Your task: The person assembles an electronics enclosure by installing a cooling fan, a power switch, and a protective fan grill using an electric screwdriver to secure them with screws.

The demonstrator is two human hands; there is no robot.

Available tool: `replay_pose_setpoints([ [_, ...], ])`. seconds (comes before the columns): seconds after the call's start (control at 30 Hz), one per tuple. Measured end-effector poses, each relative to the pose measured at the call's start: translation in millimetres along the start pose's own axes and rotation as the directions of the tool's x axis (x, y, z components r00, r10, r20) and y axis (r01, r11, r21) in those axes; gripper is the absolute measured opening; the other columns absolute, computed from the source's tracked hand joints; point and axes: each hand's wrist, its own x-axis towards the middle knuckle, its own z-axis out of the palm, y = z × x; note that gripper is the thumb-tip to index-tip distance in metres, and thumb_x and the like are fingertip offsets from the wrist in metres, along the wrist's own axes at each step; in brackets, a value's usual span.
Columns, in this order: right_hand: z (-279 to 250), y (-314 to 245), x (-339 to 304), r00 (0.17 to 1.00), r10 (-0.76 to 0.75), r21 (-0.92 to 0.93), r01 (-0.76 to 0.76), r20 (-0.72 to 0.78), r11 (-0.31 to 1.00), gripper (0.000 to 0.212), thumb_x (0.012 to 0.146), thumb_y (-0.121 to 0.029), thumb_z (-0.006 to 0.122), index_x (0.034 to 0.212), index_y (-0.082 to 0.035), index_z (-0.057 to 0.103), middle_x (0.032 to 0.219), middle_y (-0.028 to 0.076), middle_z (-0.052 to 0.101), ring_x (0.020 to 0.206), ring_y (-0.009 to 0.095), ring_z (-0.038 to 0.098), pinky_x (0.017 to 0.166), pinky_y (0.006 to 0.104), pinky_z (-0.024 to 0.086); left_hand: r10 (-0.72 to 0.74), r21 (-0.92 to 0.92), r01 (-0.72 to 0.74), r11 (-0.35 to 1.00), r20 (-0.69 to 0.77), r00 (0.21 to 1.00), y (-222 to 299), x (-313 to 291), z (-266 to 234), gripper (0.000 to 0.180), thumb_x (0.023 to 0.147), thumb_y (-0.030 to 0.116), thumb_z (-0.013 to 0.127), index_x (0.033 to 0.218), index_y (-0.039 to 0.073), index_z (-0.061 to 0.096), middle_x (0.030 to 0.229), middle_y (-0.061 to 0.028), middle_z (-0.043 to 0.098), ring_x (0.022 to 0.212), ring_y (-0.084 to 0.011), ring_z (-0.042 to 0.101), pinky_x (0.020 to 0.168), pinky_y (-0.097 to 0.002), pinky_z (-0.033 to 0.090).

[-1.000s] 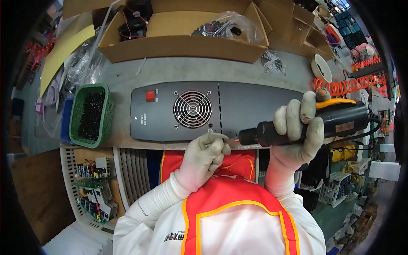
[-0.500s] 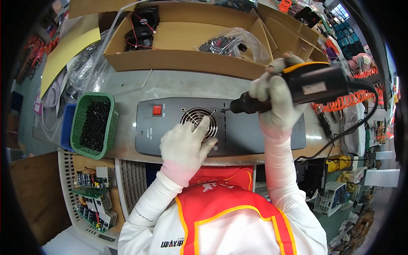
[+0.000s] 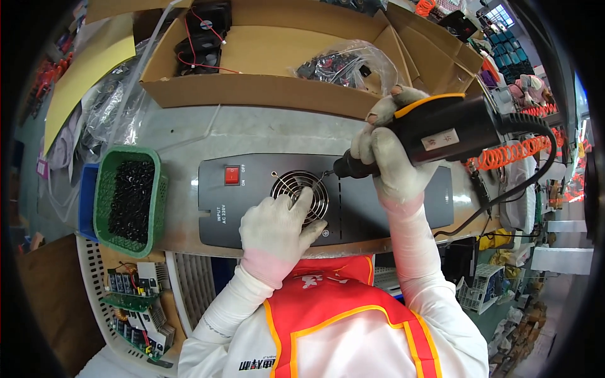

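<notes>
A dark grey metal casing (image 3: 394, 217) lies flat on the bench before me, with a red rocker switch (image 3: 232, 175) at its left. My left hand (image 3: 272, 232), in a white glove, rests on the round wire fan guard (image 3: 293, 178). Its index finger lies across the rings, and the thumb is spread apart near the lower right of the guard. My gloved right hand (image 3: 396, 160) grips a black and orange electric screwdriver (image 3: 444, 129), held almost level. The bit points left at the guard's upper right mounting ear; any screw there is too small to make out.
A green basket (image 3: 159, 208) of small black parts stands left, against a blue bin (image 3: 87, 205). Behind is a cardboard box (image 3: 252, 94) with fans and a bagged bundle. Circuit boards fill a white crate (image 3: 94, 277) below left. The screwdriver's black cable (image 3: 535, 173) loops at right.
The screwdriver has shifted slightly left, and its bit has come from just right of the guard's upper right ear to meet it. My left hand stays on the guard.
</notes>
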Motion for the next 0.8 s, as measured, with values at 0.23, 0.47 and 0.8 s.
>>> replay_pose_setpoints([
  [0.23, -1, 9, 0, 0.956, -0.072, -0.432, 0.195, 0.283, 0.881, 0.034, 0.077, 0.015, 0.043, 0.104, -0.007, 0.041, 0.068, 0.004, 0.044, 0.047, 0.011, 0.038, 0.046, 0.0286, 0.039, 0.009, -0.02, -0.008, 1.0, 0.034, 0.999, -3, 2, -5, 0.054, 0.071, 0.043, 0.073, 0.113, 0.013, 0.06, 0.069, -0.0029, 0.05, 0.064, -0.0199, 0.055, 0.053, -0.036, 0.042],
  [0.47, -8, 10, 0, 0.982, 0.131, -0.107, -0.117, 0.135, 0.987, 0.028, 0.074, 0.013, 0.06, 0.098, 0.002, 0.054, 0.082, 0.004, 0.056, 0.07, 0.012, 0.057, 0.063, 0.0268, 0.049, -0.061, -0.037, 0.064, 0.997, 0.081, 0.995, 2, 2, -5, 0.052, 0.069, 0.044, 0.073, 0.111, 0.015, 0.064, 0.067, -0.0033, 0.049, 0.065, -0.0218, 0.053, 0.058, -0.0372, 0.042],
  [0.8, -25, -60, 6, 0.942, -0.271, 0.247, 0.219, 0.2, 0.944, 0.044, 0.091, -0.013, 0.058, 0.131, -0.007, 0.041, 0.077, -0.004, 0.04, 0.047, 0.005, 0.032, 0.046, 0.0242, 0.031, -0.036, -0.141, 0.028, 0.99, -0.053, 0.998, 4, -7, -14, 0.036, 0.08, 0.029, 0.07, 0.104, 0.006, 0.056, 0.078, -0.008, 0.056, 0.069, -0.021, 0.057, 0.062, -0.036, 0.048],
])
